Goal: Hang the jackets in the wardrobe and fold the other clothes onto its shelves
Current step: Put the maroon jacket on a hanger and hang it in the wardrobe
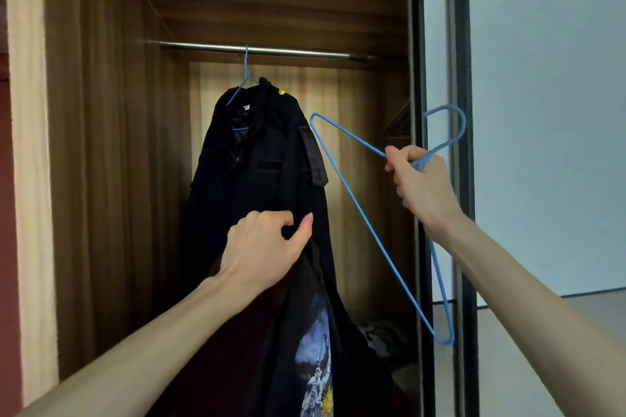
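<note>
Now | two blue hangers: one gripped by right hand (pixel 421 183), empty hanger (pixel 379 213); one on rail (pixel 264 51) under dark jacket (pixel 257 162) | one printed garment (pixel 305 332) pinched by left hand (pixel 267 247)

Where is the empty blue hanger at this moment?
In the head view the empty hanger is right of centre, gripped near its hook by the right hand, tilted, in front of the wardrobe's opening and just right of the hung dark jacket.
</note>
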